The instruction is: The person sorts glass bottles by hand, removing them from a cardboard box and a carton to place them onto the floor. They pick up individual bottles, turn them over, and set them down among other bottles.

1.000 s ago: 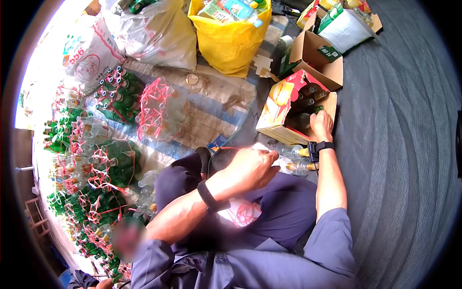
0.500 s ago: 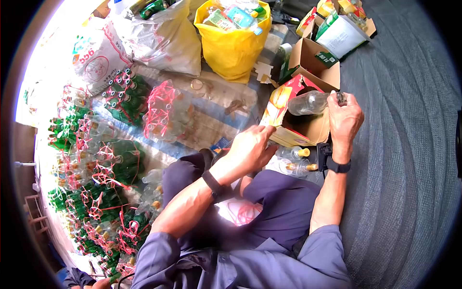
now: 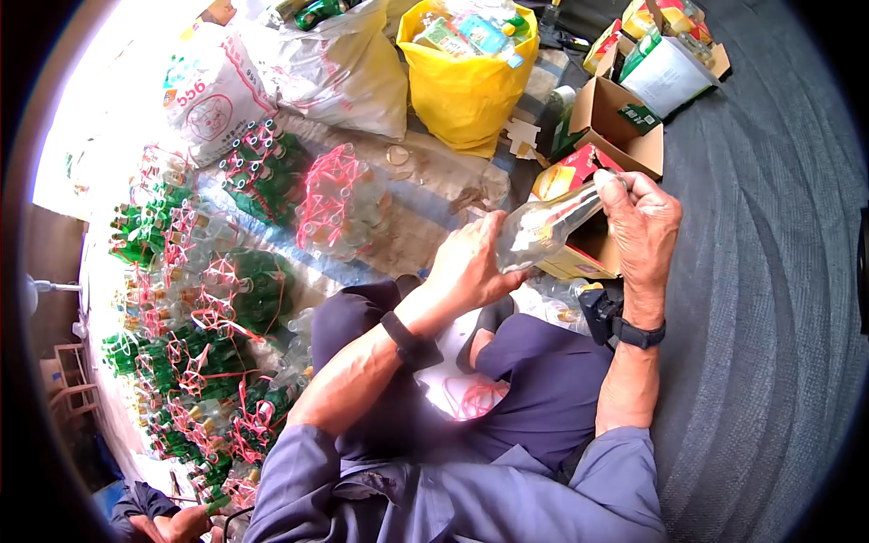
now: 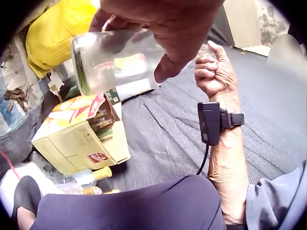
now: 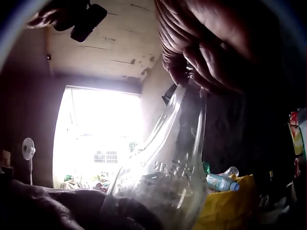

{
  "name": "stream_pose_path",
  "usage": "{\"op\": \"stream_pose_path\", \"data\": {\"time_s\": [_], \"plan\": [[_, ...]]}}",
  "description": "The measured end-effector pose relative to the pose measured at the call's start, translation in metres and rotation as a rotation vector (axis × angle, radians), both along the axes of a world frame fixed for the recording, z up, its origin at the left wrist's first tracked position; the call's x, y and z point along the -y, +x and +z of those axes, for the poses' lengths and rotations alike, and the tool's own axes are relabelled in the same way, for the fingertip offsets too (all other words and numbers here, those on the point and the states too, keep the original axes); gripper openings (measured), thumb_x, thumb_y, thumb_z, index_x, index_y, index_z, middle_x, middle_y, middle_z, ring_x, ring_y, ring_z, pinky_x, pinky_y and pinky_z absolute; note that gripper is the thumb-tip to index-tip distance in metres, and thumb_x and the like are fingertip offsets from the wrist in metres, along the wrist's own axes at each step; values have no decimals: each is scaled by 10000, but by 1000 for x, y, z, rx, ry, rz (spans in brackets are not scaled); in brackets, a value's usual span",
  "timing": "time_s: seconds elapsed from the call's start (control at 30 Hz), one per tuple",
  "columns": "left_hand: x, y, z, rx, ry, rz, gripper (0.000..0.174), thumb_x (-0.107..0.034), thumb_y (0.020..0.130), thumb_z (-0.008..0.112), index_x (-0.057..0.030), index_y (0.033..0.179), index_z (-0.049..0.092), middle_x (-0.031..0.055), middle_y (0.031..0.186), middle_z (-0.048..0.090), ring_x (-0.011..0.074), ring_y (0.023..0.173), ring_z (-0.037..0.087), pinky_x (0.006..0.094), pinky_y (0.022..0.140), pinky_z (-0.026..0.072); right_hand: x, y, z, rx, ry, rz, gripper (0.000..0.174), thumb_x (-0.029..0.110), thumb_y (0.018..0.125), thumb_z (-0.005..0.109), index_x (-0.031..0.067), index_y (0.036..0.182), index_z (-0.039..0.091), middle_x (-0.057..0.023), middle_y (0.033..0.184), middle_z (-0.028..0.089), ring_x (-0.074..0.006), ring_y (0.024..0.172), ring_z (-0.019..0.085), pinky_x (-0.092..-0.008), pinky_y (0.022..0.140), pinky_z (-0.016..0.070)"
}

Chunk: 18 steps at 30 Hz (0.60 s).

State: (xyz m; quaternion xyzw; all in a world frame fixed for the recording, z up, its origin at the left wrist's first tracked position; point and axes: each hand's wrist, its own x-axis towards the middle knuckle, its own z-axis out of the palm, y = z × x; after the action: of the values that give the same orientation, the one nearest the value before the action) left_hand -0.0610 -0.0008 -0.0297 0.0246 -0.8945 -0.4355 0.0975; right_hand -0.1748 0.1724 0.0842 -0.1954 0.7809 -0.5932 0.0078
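A clear glass bottle hangs tilted between both hands over the lap. The right hand pinches its neck, and in the right wrist view the right hand's fingers close round the mouth end. At the wide base end, the left hand holds the bottle; the left wrist view shows the left hand curled over the glass body. Beneath the bottle stands an open red and yellow carton with bottle necks showing inside.
Tied bundles of green bottles and clear bottles stand at the left. A yellow bag and white sacks are at the back. Beyond the carton is an open brown box. Yellow-capped bottles lie beside the carton.
The right hand has come out of the carton with the bottle and raised it toward the body. The left hand has moved to the bottle's base and taken hold of it.
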Motion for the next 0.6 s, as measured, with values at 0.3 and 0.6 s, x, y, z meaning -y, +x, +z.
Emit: {"op": "stream_pose_path", "data": {"time_s": [0.3, 0.6], "plan": [[8, 1, -3, 374, 294, 156, 747, -515, 728, 821, 92, 1119, 630, 258, 957, 719, 342, 897, 722, 427, 814, 553, 27, 1, -70, 328, 170, 483, 529, 298, 930, 789, -22, 1309, 603, -67, 1042, 705, -110, 913, 648, -292, 769, 556], [23, 5, -13, 331, 623, 55, 713, -573, 919, 682, 110, 1121, 639, 190, 938, 725, 215, 861, 699, 352, 738, 547, 31, -13, -121, 889, -44, 396, 438, 436, 952, 649, 44, 1149, 639, -70, 901, 711, -154, 729, 694, -286, 525, 568]]}}
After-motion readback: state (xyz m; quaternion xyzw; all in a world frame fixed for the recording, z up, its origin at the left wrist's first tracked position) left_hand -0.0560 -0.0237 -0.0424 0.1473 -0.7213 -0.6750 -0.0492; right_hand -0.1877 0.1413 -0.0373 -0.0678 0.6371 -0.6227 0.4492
